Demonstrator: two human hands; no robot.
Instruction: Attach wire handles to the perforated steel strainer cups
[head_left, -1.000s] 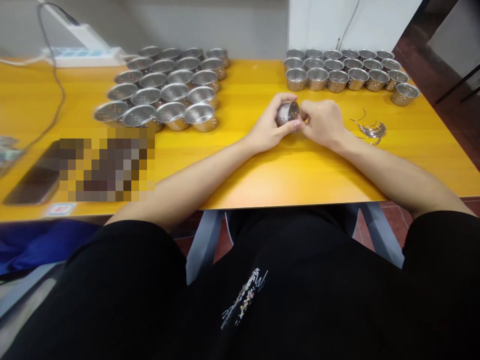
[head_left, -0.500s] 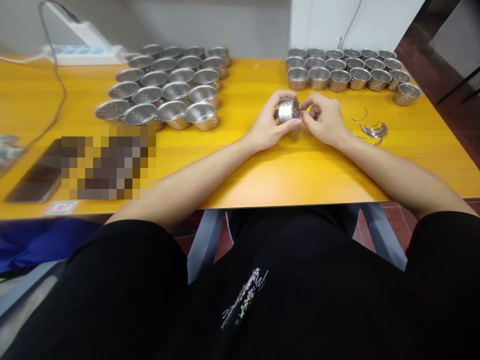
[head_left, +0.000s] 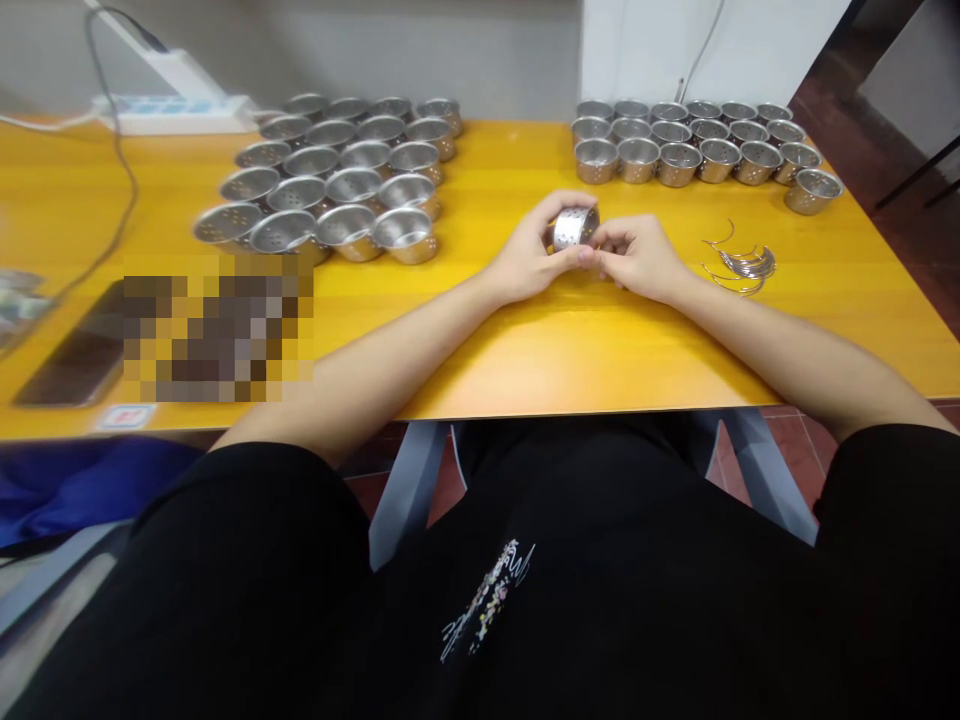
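A perforated metal cup (head_left: 573, 227) is tilted on its side above the yellow table, its open rim turned to the right. My left hand (head_left: 531, 252) wraps round it, thumb below and fingers behind. My right hand (head_left: 636, 258) is at the cup's rim with fingers pinched together; what they hold is too small to make out. To the right of my right hand, a small pile of curved metal wires (head_left: 750, 264) lies on the table. One separate perforated cup (head_left: 813, 191) stands beyond the wires, near the right-hand rows.
Rows of metal cups (head_left: 405, 232) stand at the left, and more rows (head_left: 679, 162) at the back right. A power strip (head_left: 176, 115) with cables is at the back left. A dark phone (head_left: 71, 345) and a blurred-out object lie at the front left of the table (head_left: 510, 370).
The held cup has tilted and shifted slightly left and down. My right hand has moved a little down and left, with its fingers closer to my left thumb.
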